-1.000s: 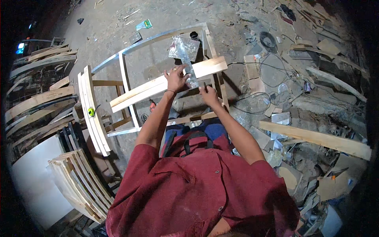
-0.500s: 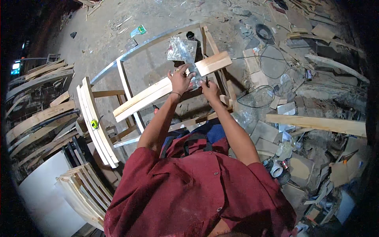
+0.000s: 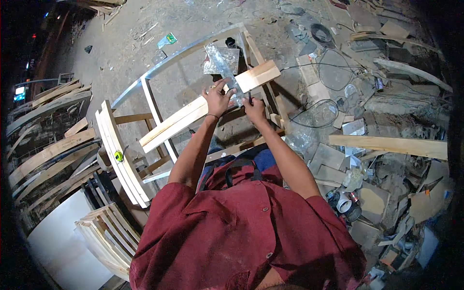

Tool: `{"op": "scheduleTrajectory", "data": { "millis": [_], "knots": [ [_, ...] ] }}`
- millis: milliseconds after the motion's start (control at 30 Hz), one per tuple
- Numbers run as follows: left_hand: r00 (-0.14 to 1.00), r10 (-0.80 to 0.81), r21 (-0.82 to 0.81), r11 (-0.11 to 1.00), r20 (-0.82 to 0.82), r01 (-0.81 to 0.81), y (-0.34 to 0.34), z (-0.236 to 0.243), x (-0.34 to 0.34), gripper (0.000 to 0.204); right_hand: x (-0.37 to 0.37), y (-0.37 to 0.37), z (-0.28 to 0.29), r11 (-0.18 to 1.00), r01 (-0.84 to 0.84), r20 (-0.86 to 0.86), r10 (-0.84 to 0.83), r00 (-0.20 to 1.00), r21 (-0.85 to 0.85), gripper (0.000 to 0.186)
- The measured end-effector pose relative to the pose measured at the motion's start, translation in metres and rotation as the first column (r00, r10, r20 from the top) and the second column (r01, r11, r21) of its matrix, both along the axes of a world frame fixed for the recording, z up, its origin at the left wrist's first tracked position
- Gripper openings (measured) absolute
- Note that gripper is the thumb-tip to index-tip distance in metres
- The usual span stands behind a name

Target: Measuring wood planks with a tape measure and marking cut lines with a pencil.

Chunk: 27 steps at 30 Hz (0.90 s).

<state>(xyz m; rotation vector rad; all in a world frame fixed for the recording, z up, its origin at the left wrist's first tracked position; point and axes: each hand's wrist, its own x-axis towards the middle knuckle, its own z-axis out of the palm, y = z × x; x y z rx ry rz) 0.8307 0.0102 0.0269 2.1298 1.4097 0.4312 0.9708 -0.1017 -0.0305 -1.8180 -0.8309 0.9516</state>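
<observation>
A pair of pale timber boards (image 3: 173,126) lies slantwise in front of me, side by side across a wooden frame (image 3: 155,104). Over them runs a shiny, see-through strip (image 3: 220,60). My left hand (image 3: 219,100) presses down on the strip and the boards, its fingers spread. Close by on the right, my right hand (image 3: 255,112) is closed round a slim dark pen-like tool (image 3: 250,98), held upright at the strip's right edge. Its tip is too small to make out. The boards' right end (image 3: 261,75) sticks out beyond the strip.
Curved boards on the left carry a yellow-green tape measure (image 3: 119,156). Stacked curved timber (image 3: 53,152) stands farther left. A speckled slab (image 3: 224,61) lies beyond my hands. On the right are a loose cable (image 3: 333,110), a long plank (image 3: 386,146) and scattered scraps.
The view has turned slightly. Both hands keep their places on the boards. A reddish thing beside my left forearm is now mostly hidden.
</observation>
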Motion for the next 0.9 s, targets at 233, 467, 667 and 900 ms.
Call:
{"op": "scheduleTrajectory", "data": {
  "millis": [233, 467, 667, 900],
  "knots": [
    [1.000, 0.005, -0.035, 0.999, 0.006, -0.005, -0.001, 0.002, 0.001, 0.053, -0.001, 0.000, 0.001, 0.999, 0.005, 0.012, -0.005, 1.000, -0.045, 0.042],
    [0.999, -0.006, -0.072, 0.997, 0.053, 0.010, 0.000, 0.005, 0.001, 0.051, 0.000, 0.002, -0.007, 0.999, 0.019, 0.020, -0.018, 1.000, -0.042, 0.041],
    [0.999, 0.012, -0.004, 1.000, 0.035, -0.012, 0.002, -0.008, -0.003, 0.051, -0.001, 0.002, 0.003, 1.000, -0.001, 0.047, 0.002, 0.999, -0.024, 0.040],
    [0.999, 0.023, -0.016, 1.000, 0.034, -0.023, 0.001, -0.002, 0.003, 0.051, 0.001, 0.001, 0.007, 0.999, -0.011, 0.122, 0.016, 0.992, -0.040, 0.037]
  ]
}}
